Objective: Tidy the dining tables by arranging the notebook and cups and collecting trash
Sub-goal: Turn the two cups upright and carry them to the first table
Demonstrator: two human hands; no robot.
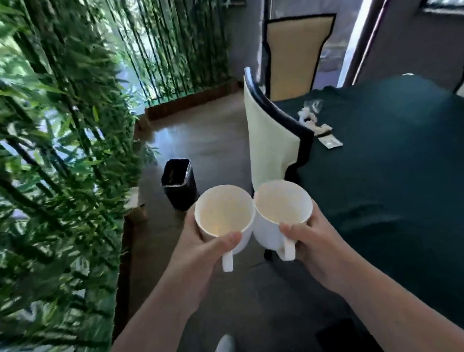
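Observation:
I hold two empty white cups side by side in front of me, above the floor. My left hand grips the left cup with the thumb over its near rim. My right hand grips the right cup the same way. The cups touch each other and their handles point toward me. On the dark green tablecloth of the dining table at the right lies trash: crumpled white tissue, a clear wrapper and a small flat packet. No notebook is in view.
A black trash bin stands on the floor just beyond the left cup. A cream chair with dark trim is pushed against the table's left edge. Another chair stands behind. Bamboo plants fill the left side. My shoe shows below.

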